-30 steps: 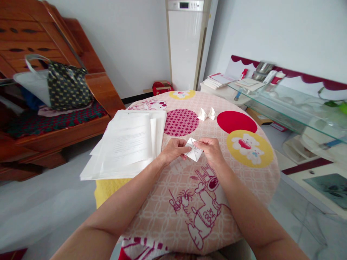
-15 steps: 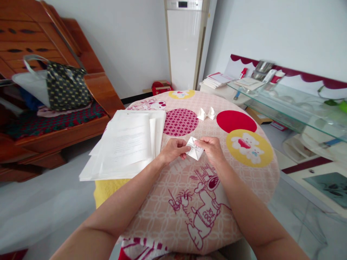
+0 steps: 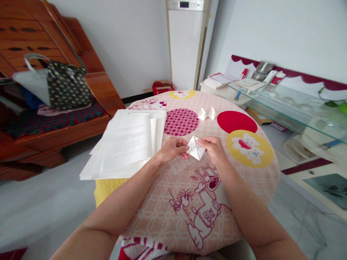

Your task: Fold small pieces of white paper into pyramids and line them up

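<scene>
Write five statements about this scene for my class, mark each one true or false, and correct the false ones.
1. The left hand and the right hand both hold the folded white paper. True.
2. The stack of papers lies to the right of the right hand. False: it lies on the left side of the table.
3. Two small white pieces stand on the table beyond the hands. True.
4. The plain red circle is hidden under the stack of papers. False: it is uncovered, to the right of the white pieces.
5. A dark patterned bag sits on the wooden bench. True.
</scene>
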A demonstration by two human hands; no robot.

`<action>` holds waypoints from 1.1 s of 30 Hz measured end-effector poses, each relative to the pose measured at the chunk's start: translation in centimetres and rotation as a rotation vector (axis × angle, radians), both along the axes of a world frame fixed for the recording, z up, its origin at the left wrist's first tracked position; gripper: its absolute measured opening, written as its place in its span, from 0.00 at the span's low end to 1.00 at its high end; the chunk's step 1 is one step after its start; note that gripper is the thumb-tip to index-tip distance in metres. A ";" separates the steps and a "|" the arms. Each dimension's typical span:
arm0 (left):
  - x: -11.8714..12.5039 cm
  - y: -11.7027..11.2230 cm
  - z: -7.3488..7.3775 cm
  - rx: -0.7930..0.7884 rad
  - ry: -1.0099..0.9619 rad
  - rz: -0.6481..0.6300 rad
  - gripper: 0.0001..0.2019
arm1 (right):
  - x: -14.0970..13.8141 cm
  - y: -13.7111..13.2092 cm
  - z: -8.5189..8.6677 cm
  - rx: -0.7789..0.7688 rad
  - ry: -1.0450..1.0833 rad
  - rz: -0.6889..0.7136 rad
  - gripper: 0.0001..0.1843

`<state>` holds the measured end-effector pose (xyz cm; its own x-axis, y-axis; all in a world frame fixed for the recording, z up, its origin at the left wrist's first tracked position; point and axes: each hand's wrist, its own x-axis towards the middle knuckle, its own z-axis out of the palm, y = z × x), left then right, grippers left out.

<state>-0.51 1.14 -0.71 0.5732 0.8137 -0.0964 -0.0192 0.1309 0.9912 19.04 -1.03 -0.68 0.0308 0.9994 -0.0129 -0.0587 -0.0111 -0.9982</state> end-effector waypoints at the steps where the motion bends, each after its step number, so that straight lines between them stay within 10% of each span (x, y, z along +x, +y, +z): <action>1: 0.0 0.0 0.0 0.007 0.007 0.002 0.12 | -0.2 -0.1 0.0 -0.002 -0.003 0.006 0.13; 18: 0.4 -0.1 -0.4 0.068 -0.004 0.085 0.17 | -0.2 -0.3 0.1 -0.011 -0.006 0.181 0.15; 33: 0.5 -0.1 -0.4 0.054 -0.032 0.146 0.15 | 0.4 0.0 0.0 -0.017 0.006 0.070 0.13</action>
